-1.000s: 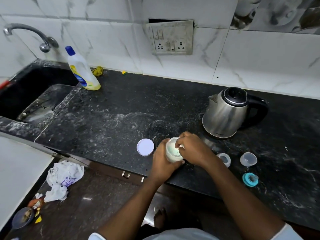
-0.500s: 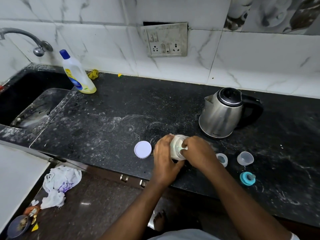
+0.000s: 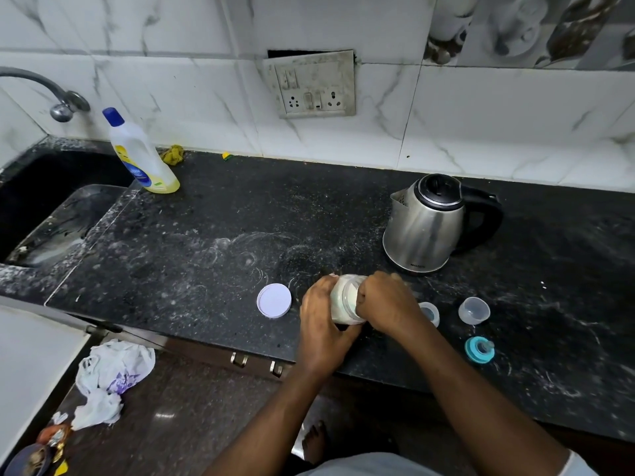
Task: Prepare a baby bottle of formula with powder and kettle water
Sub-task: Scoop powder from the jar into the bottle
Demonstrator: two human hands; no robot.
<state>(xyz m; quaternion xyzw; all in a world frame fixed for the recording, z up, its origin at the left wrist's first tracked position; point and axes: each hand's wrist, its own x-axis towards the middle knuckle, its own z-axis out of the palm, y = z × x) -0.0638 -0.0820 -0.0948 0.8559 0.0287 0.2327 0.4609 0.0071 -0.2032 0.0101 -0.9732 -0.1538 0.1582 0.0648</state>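
Likely still scooping powder: left hand [image 3: 321,324] fingers grasp the open jar [image 3: 345,300]; right hand [image 3: 385,304] fingers curl at its mouth, hold unclear. Kettle [image 3: 426,225] water remains.

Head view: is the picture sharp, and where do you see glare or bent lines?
Head view: sharp in the middle, at the powder jar. Head view: the light is soft and even. Head view: bright streaks of glare lie on the steel kettle, and one small spot on the floor. Head view: the wide-angle lens bends the joints of the tile wall and the edges of the counter.
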